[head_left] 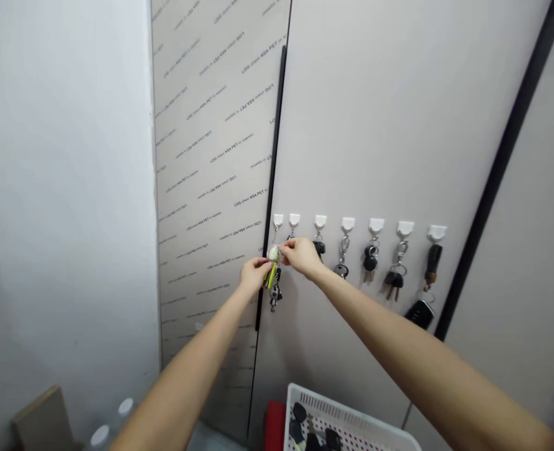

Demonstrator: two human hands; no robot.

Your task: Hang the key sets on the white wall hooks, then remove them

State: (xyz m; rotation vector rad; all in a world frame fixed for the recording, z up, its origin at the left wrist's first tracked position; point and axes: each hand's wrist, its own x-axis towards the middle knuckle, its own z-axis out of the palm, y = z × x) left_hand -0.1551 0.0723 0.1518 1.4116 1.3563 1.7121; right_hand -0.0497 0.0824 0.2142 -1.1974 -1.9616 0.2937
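Observation:
At the leftmost white hook, a bunch of keys with a yellow-green piece and dark dangling pieces hangs against the cabinet door. My left hand pinches the bunch from the left side, fingers closed at the yellow-green piece. From the right, my right hand has thumb and finger closed on the edge of a round pale charm on the same bunch. Part of another hook's keys is hidden behind my right hand.
More keys hang from several white hooks to the right, with a black car key at the far end. Below stands a white basket with dark keys in it, beside a red object. A black door handle runs upward.

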